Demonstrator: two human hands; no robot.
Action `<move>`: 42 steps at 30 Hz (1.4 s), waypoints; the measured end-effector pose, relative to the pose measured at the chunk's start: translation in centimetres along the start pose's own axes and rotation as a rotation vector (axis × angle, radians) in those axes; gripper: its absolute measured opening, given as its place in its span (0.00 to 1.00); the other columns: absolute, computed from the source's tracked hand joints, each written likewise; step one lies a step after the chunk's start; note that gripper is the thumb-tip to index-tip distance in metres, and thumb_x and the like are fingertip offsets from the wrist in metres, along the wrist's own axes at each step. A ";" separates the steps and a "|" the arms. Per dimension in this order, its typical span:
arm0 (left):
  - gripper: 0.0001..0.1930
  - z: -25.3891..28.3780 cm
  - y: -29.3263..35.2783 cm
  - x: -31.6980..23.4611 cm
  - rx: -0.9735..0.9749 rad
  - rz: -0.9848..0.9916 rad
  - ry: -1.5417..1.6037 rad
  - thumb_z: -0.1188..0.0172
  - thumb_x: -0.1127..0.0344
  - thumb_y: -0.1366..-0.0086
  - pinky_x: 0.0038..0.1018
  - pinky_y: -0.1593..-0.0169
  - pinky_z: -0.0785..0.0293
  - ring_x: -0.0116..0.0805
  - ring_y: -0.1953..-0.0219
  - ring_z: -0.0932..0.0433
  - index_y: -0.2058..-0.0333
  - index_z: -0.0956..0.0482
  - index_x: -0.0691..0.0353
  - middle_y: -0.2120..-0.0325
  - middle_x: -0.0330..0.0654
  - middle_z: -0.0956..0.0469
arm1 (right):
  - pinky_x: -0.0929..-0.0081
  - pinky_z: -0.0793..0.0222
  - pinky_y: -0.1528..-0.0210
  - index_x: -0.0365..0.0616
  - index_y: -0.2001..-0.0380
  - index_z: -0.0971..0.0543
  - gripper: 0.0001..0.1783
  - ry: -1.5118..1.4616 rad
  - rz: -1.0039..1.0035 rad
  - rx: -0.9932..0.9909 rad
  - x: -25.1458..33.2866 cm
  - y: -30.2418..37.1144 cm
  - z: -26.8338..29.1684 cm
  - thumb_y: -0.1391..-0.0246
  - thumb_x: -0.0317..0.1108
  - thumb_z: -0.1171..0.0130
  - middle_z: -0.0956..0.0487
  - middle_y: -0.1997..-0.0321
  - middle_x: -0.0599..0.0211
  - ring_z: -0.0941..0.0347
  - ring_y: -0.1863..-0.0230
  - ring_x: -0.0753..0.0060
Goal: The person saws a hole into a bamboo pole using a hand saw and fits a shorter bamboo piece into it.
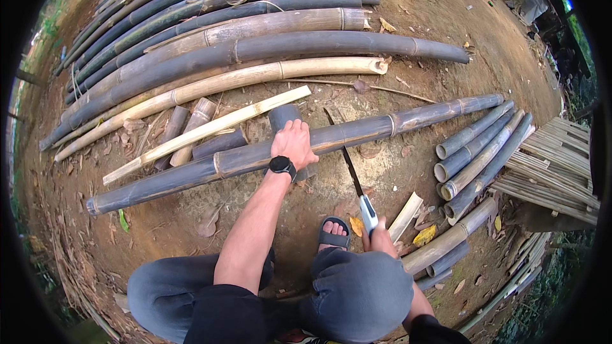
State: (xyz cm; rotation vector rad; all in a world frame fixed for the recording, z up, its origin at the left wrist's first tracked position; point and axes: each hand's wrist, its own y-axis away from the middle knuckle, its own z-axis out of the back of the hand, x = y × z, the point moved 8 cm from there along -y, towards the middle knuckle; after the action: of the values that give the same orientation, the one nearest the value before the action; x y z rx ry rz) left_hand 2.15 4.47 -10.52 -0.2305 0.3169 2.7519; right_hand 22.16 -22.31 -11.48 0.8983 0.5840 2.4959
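Note:
A long dark bamboo pole (242,160) lies slantwise across the ground in front of me. My left hand (293,142), with a black watch at its wrist, presses down on the pole's middle, fingers closed over it. Beneath that hand, a short bamboo piece (284,114) lies crosswise under the pole. My right hand (377,241) grips the pale handle of a handsaw (352,172). The saw's dark blade crosses the pole just right of my left hand, its tip showing on the far side. How deep the blade sits in the bamboo, I cannot tell.
Long bamboo poles (255,51) lie in rows at the back left. A pale split strip (210,132) rests over short offcuts (203,121). Cut tubes (475,150) and bundled slats (554,159) lie at right. Nearer are another tube (449,239) and my sandalled foot (334,234).

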 end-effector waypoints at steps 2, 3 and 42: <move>0.35 -0.1 -0.2 -1.4 -0.032 -0.039 0.019 0.24 0.45 0.60 0.33 0.45 0.24 0.42 0.48 0.26 0.58 0.22 0.65 0.56 0.45 0.23 | 0.44 0.27 0.66 0.27 0.51 0.43 0.27 0.066 0.149 -0.073 1.2 -4.9 0.0 0.40 0.34 0.41 0.23 0.73 0.28 0.23 0.65 0.26; 0.35 0.1 -0.3 -1.5 -0.052 -0.041 0.025 0.23 0.45 0.60 0.33 0.46 0.24 0.42 0.48 0.26 0.58 0.22 0.65 0.57 0.46 0.23 | 0.42 0.28 0.69 0.27 0.51 0.45 0.28 0.102 0.240 -0.101 1.9 -6.9 0.0 0.40 0.35 0.41 0.23 0.75 0.28 0.23 0.68 0.26; 0.33 -0.8 1.4 -1.4 -0.156 -0.071 0.024 0.22 0.47 0.61 0.32 0.51 0.22 0.38 0.52 0.25 0.61 0.24 0.62 0.61 0.41 0.25 | 0.41 0.29 0.66 0.24 0.53 0.41 0.24 0.136 0.217 -0.011 4.8 -5.8 2.5 0.38 0.34 0.44 0.23 0.72 0.28 0.25 0.64 0.24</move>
State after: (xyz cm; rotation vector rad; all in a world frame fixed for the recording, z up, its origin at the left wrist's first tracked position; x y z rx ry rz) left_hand 2.97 2.52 -10.70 -0.3093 0.0985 2.7074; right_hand 21.90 -14.48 -10.37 0.8321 0.5399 2.7693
